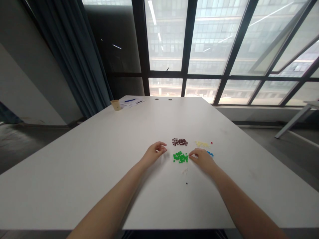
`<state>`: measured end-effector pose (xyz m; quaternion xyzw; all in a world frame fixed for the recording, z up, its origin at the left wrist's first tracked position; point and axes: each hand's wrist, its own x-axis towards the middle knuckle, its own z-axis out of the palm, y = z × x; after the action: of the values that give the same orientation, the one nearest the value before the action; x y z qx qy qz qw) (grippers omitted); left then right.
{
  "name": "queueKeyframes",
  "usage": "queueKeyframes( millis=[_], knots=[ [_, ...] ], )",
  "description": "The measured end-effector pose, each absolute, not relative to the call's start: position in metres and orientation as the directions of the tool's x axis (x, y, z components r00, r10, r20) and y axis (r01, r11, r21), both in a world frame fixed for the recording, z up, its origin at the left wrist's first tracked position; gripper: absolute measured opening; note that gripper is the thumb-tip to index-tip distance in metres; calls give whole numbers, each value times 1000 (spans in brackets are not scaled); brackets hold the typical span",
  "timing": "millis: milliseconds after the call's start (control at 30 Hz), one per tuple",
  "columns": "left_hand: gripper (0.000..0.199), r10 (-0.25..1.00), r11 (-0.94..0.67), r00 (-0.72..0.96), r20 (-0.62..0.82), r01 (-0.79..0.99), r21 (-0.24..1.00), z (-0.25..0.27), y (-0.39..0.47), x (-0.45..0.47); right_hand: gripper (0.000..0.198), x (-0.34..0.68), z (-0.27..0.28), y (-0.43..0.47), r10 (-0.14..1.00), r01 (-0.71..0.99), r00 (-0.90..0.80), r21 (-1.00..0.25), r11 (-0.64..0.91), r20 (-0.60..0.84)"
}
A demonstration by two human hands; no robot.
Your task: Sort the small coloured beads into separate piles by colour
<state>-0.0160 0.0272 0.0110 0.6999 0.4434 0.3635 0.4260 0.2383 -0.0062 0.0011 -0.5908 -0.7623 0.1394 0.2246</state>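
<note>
A pile of small green pieces (180, 157) lies on the white table, between my hands. On its left, my left hand (155, 152) hovers with fingers bent and thumb apart, holding nothing that I can see. My right hand (202, 159) is at the pile's right edge, thumb and fingertips brought together; whatever may be between them is too small to make out. Behind the green pile sits a group of dark brown pieces (179, 142). Pale yellow pieces (202, 144) lie beyond my right hand, which partly hides some blue pieces (210, 154).
A single red piece (211, 142) lies right of the yellow ones. Nearer me are faint pale pieces (184, 171) and one black piece (186, 183). A beige cup (116, 105) stands at the table's far left, beside papers with a blue pen (130, 100).
</note>
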Motion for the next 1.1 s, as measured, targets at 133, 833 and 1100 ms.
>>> queueKeyframes(
  millis=[133,833,1100],
  knots=[
    [29,937,-261,313,156,330,907,10,31,-21,17,242,-8,-5,980,821,-180,-535,199,87],
    [13,940,-268,340,-28,787,556,4,43,-53,33,259,9,0,955,845,-56,-496,202,293],
    [15,932,-290,362,35,683,671,6,40,-47,33,260,8,1,953,847,-75,-486,217,294]
  ],
)
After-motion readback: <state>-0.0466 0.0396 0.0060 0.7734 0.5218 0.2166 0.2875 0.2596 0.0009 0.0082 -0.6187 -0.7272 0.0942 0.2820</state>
